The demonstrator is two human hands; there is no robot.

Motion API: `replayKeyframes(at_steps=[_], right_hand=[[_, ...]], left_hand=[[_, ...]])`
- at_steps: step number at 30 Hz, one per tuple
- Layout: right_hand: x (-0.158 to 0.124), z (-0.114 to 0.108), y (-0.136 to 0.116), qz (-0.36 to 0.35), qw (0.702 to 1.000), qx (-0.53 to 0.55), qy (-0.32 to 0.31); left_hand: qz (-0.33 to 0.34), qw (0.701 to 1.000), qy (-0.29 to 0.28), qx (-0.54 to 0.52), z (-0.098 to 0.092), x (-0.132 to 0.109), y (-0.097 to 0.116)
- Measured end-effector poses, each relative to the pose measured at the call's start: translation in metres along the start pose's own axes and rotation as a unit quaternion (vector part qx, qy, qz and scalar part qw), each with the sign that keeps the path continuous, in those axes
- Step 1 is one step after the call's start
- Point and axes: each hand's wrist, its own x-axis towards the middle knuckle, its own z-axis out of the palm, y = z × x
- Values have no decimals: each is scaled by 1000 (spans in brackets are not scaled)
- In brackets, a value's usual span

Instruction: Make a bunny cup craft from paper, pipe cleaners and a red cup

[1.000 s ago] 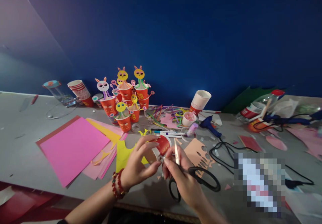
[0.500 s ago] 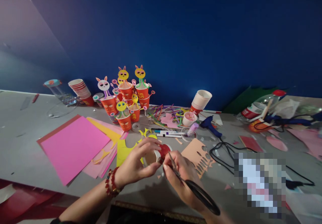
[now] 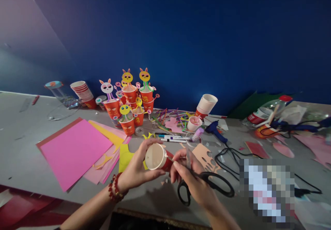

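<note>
My left hand grips a red paper cup by its sides near the white rim. The cup lies tilted on its side, with its open mouth toward the left and toward me. In my right hand are black-handled scissors, held near the blades with the finger loops hanging free below and to the right. A blade tip touches or nearly touches the cup just past its rim; my fingers partly hide the blades. Below the hands is the grey table.
Finished cups with rabbit heads stand at the back. Pink paper sheets lie left, and cut peach paper lies right. Markers, a blue glue gun with its cable, stacked white cups and a plastic bottle are beyond.
The cup has turned so its mouth faces me more. My right hand has shifted its hold, and the scissors have swung round with both finger loops now showing.
</note>
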Motion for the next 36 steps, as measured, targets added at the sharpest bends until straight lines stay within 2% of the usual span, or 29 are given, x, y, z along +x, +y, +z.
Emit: replayKeyframes(at_steps=[3,7,11,14,17,19,22,25,27,29,33,36], right_hand=[[-2,-5,-2,16,999,40,-11],[-9,-14,-10,25,998,55,0],[-16,-18,-14,9,1000,-17,-4],[-17,-18,-10,-43,995,-92,22],[-15,-18,-4,-90,976,-187,62],[-13,-16,-1,-87,964,-239,79],[-8,-12,2,-55,955,-285,63],[-5,-9,8,-52,950,-302,51],[-4,-10,15,-55,957,-278,60],[-4,-12,21,-43,968,-235,74],[-6,-13,23,-12,978,-192,78],[-7,-13,18,-72,963,-225,132]], left_hand=[[14,999,10,-41,0,1,-3],[55,998,-1,-36,-5,4,-4],[92,996,-8,7,-7,5,-5],[105,993,-15,54,-6,4,-4],[114,981,-21,156,-5,2,0],[137,960,-20,242,-3,1,3],[174,931,-22,322,1,-1,7],[197,923,-5,331,4,-1,10],[214,928,5,304,4,-1,12],[201,943,-11,267,3,-1,14],[128,957,-103,238,0,1,18],[114,951,-109,267,2,2,19]])
